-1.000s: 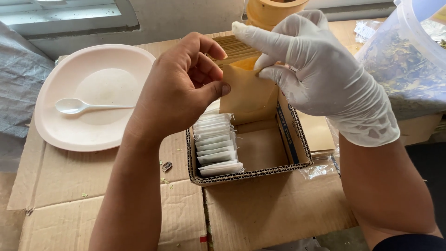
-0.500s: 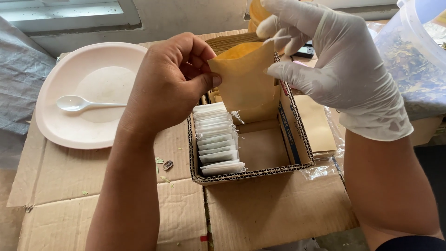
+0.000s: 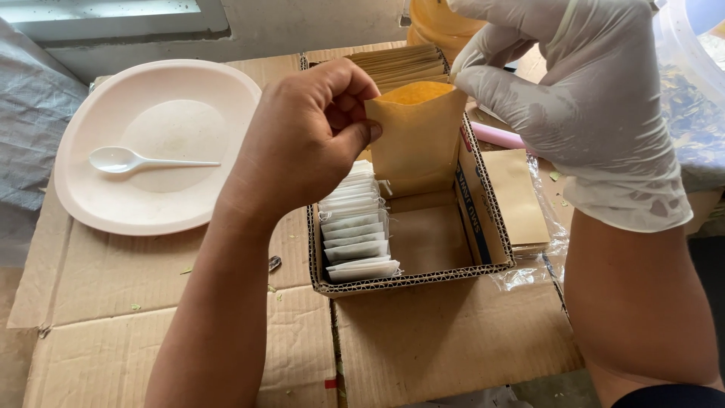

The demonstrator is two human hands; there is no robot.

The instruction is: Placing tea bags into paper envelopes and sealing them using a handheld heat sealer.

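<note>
brown paper pouch (image 3: 417, 136) | left hand (image 3: 306, 143) grip pinching its edge | gloved right hand (image 3: 581, 91) grip pinching its rim

Your bare left hand (image 3: 306, 143) pinches the left edge of a brown paper pouch (image 3: 415, 132), held upright with its mouth open, over the small cardboard box (image 3: 411, 281). Your gloved right hand (image 3: 581, 98) has fingers (image 3: 491, 83) at the pouch's top right edge. White tea bags (image 3: 353, 227) fill the box's left side. White plate (image 3: 162, 204) with plastic spoon (image 3: 124, 160) sits left.
</note>
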